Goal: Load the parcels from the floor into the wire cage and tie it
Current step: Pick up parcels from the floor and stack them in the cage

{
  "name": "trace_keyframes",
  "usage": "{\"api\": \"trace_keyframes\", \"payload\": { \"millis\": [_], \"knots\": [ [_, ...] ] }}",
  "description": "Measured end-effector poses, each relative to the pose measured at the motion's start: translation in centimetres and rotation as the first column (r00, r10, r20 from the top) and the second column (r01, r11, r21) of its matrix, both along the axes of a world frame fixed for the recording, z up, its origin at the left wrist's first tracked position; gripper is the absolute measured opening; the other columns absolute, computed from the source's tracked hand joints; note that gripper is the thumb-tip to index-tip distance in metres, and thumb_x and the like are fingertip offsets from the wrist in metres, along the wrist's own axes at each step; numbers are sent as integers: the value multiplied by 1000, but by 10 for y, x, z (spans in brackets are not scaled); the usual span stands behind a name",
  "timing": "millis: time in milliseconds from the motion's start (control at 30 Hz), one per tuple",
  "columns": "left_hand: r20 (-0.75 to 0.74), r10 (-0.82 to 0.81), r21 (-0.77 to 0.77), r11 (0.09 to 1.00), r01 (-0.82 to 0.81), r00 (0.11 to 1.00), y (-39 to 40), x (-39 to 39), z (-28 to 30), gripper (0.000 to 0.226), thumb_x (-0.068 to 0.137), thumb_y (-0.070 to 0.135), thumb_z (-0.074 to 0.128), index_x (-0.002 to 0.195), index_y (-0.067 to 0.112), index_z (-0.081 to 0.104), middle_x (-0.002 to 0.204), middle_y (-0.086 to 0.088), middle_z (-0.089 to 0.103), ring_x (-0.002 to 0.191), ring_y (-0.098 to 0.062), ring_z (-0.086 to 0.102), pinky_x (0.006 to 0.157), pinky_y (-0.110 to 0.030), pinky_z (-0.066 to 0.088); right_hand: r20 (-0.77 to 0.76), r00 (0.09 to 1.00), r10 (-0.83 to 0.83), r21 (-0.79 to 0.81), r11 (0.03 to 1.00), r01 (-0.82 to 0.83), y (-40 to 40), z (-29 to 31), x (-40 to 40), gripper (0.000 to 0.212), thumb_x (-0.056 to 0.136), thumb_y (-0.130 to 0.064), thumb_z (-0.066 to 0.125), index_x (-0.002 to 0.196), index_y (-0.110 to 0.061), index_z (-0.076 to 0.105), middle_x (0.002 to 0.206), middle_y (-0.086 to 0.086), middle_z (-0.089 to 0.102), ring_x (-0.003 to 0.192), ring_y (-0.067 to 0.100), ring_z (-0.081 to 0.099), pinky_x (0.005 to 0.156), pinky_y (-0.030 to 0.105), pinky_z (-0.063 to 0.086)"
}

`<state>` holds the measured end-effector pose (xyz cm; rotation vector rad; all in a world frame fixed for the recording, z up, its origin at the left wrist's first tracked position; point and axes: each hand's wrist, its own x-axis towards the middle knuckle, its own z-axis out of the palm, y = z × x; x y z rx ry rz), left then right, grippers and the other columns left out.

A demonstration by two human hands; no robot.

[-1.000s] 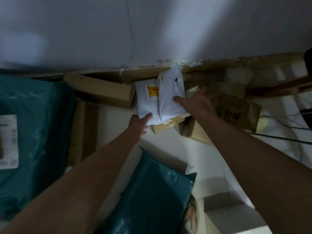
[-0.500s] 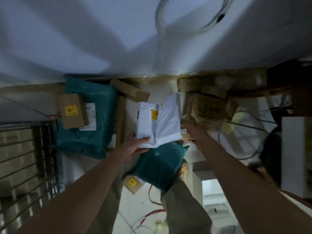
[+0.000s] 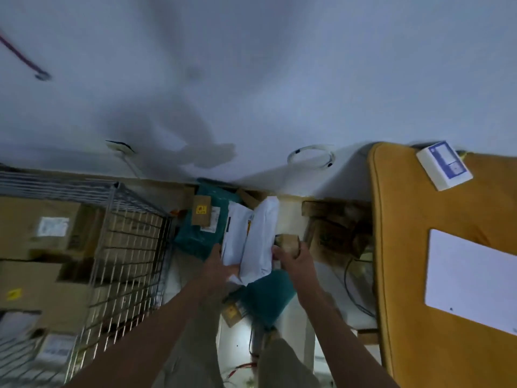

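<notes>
White soft poly parcels (image 3: 253, 242), creased, yellow sticker, held up mid-scene right of wire cage (image 3: 126, 247). Left hand (image 3: 216, 266) fingers curl under them; right hand (image 3: 293, 257) grips right edge plus small brown box (image 3: 289, 242).

The room is dim, with a cold bluish cast over everything. A broad soft shadow (image 3: 193, 141) smears across the pale wall (image 3: 279, 65) at the far side. Motion blur softens the whole view, worst on the wire cage (image 3: 123, 247) at the left. The wide lens bends straight lines toward the edges. The white parcels (image 3: 251, 242) are the brightest patch, their labels unreadable.
</notes>
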<state>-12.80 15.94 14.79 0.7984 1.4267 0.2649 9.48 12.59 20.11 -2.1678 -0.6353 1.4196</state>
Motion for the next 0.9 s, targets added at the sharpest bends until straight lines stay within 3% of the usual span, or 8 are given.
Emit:
{"api": "trace_keyframes", "payload": {
  "millis": [67,167,300,400,633,733,833,900],
  "knots": [
    [16,91,39,995,-91,996,-25,-8,13,109,47,52,96,140,18,49,129,-5,63,118,-27,64,98,-55,55,-52,999,11,29,1000,-9,-14,15,4,98,61,-79,74,138,-24,46,125,1,62,110,24,64,96,50,56],
    [3,181,68,981,-181,983,-65,-18,44,106,52,48,99,142,25,48,131,-4,64,119,-27,64,91,-55,60,-219,975,-30,61,997,44,-41,61,10,63,73,-63,78,121,-30,54,116,1,66,101,26,70,84,47,62],
    [9,210,128,969,-209,978,-104,-22,117,90,64,32,97,141,23,52,130,-7,64,115,-27,66,82,-47,63,-365,931,-28,50,998,49,-81,111,13,40,84,-45,79,112,-27,58,113,5,69,101,28,71,79,52,63],
    [42,221,162,961,-225,974,-130,-35,158,74,75,22,91,137,24,50,126,-6,65,110,-24,67,77,-34,63,-364,931,-37,55,997,61,-105,134,6,39,83,-46,78,113,-28,60,113,5,71,101,28,71,80,52,62],
    [55,284,217,932,-289,957,-175,-126,185,62,85,11,83,136,22,49,121,-1,64,109,-23,65,85,-40,62,-313,950,25,85,996,2,-144,134,-62,89,53,-74,85,126,-29,59,119,4,70,102,27,72,78,45,63],
    [33,305,268,915,-302,952,-196,-194,183,86,69,32,96,142,24,50,133,-3,64,120,-29,64,93,-48,59,-313,949,36,72,997,-15,-164,143,-131,70,76,-54,82,130,-20,54,122,8,65,104,30,69,79,47,63],
    [30,339,307,892,-331,940,-223,-269,187,79,74,17,92,139,19,48,132,-6,61,121,-30,61,98,-43,54,-248,966,66,43,997,-57,-189,149,-210,61,88,-42,75,133,-13,45,120,9,61,97,30,71,77,46,64],
    [-17,324,309,901,-303,946,-247,-318,188,90,74,19,92,148,15,39,139,-6,54,130,-29,53,109,-45,46,-211,972,103,17,995,-102,-207,154,-264,61,89,-41,74,134,-12,44,117,9,61,94,29,71,73,43,64]
  ]
}}
